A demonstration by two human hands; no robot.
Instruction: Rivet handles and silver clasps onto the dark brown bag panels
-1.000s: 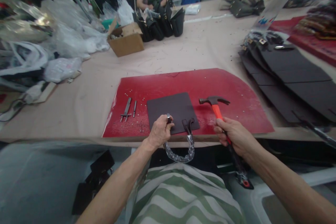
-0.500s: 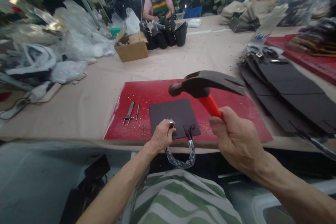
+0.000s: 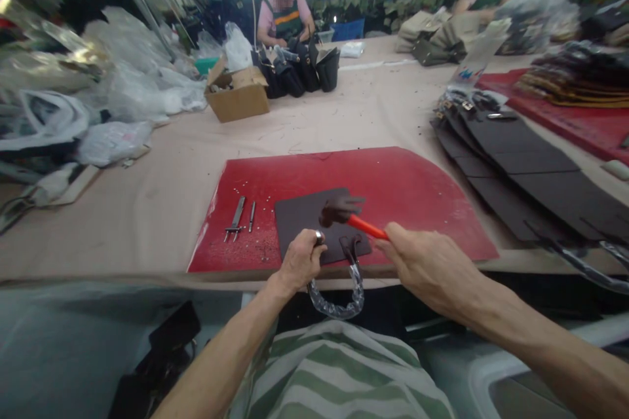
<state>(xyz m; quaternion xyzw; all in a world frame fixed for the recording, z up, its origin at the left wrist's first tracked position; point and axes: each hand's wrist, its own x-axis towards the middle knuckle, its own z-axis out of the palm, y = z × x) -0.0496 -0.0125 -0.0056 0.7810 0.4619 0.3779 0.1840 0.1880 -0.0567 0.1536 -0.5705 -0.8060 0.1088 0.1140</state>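
My right hand [image 3: 425, 262] grips the orange handle of a claw hammer [image 3: 367, 228], whose dark head is over the brown leather panel [image 3: 299, 209]. My left hand [image 3: 301, 256] is closed around a metal punch [image 3: 319, 236] at the panel's near edge. Only the punch's shiny top shows above the fingers; its lower end is hidden. A curved bag handle [image 3: 361, 298] in clear plastic wrap is joined to the panel and hangs over the table edge. Under the panel lies a red mat [image 3: 403, 177].
A pronged metal tool [image 3: 238, 217] and a thin metal rod [image 3: 252, 216] lie left on the mat. Stacked brown panels [image 3: 521, 163] are at right. Beyond are a cardboard box [image 3: 240, 101], black bags [image 3: 299, 72], plastic bags [image 3: 122, 65] and two people across the table.
The hammer has come down and left from its raised position, closer to the punch. My left hand keeps its hold on the punch against the panel. The whole view has shifted slightly.
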